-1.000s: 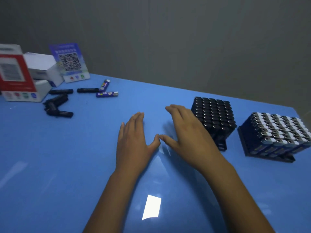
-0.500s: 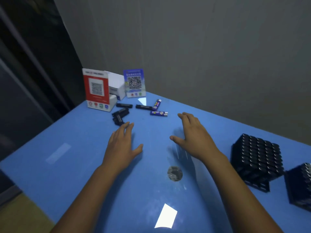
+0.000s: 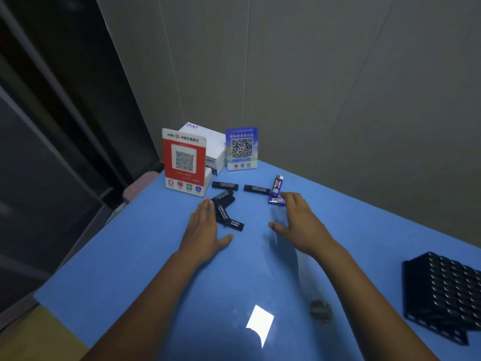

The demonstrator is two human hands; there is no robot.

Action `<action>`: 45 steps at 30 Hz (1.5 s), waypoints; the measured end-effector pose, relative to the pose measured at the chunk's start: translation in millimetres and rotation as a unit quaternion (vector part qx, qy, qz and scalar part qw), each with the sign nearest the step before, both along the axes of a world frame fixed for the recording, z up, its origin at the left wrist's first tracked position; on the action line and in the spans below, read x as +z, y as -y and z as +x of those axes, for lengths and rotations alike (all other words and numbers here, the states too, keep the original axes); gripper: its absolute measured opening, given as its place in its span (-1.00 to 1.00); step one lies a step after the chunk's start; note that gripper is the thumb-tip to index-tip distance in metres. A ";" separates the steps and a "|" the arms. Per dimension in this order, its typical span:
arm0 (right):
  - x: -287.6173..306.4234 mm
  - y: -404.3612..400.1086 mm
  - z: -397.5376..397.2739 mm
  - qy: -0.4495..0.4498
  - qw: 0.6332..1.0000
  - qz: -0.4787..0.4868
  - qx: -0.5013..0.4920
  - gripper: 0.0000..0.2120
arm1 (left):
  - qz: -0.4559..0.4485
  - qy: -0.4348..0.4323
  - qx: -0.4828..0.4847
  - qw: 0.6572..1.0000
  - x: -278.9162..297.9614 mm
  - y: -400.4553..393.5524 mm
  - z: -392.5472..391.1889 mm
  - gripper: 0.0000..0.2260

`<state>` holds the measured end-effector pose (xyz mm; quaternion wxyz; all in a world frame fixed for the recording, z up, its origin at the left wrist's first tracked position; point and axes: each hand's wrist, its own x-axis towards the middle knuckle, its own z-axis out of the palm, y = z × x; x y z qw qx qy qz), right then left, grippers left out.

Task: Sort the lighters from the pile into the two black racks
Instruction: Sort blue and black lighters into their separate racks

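While flat and spread over the blue surface (image 3: 135,269), left hand (image 3: 201,231) open, fingers straight, fingertips at the edge of the cluster of black lighters (image 3: 225,211), holding nothing. Right hand (image 3: 299,225) likewise open and splayed, fingertips over a blue lighter (image 3: 276,201) lying flat, contact not clear, nothing gripped.

One black rack (image 3: 442,290) at the right edge, partly cut off by the frame, tilted toward the camera, cells packed with dark round lighter tops in rows. Well apart from the loose lighters.

Loose lighters toward the far left corner of the surface. Cluster of black ones lying flat and overlapping, long axes crossing at different angles. Two single black lighters beyond: one (image 3: 225,185) just beside the red QR-code stand (image 3: 184,162), another (image 3: 257,189) to its right, both with long axis roughly left to right. Second blue lighter (image 3: 277,184) lying with metal cap pointing away toward the wall, long axis near to far, its near end close to the flat blue one.

Behind the lighters, a white box (image 3: 210,144) between the red stand and a blue QR-code stand (image 3: 241,148).
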<state>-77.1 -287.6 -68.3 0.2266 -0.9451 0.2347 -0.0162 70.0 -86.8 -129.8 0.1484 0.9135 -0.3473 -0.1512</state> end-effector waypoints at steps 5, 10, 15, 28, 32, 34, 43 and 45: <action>9.9 2.6 36.4 0.008 0.999 0.020 -0.029 -0.30 | -0.005 0.020 -0.087 0.996 -6.7 15.8 25.2 -0.08; 15.7 6.5 57.4 0.006 0.999 0.020 -0.041 -0.31 | -0.009 0.016 -0.139 0.990 -10.1 24.3 54.4 -0.14; 20.4 9.4 66.9 -0.011 0.999 0.019 -0.045 -0.33 | 0.008 -0.008 -0.177 0.984 -3.7 36.4 73.1 -0.08; 22.4 17.8 72.5 -0.034 0.997 0.006 -0.065 -0.38 | 0.014 -0.003 -0.277 0.961 2.1 65.8 98.2 0.05; 21.1 19.5 70.3 -0.049 0.996 -0.049 -0.064 -0.40 | -0.003 0.055 -0.302 0.952 7.5 68.8 102.4 0.04; 19.6 18.1 68.8 -0.050 0.994 -0.079 -0.063 -0.39 | -0.008 0.064 -0.302 0.951 10.6 68.2 104.7 0.01; 13.7 13.5 61.6 -0.078 0.990 -0.103 -0.057 -0.28 | 0.050 0.024 -0.292 0.955 26.2 69.9 107.2 -0.11; 14.6 14.3 60.1 -0.079 0.990 -0.105 -0.057 -0.30 | 0.058 0.026 -0.293 0.954 26.9 72.3 104.1 -0.12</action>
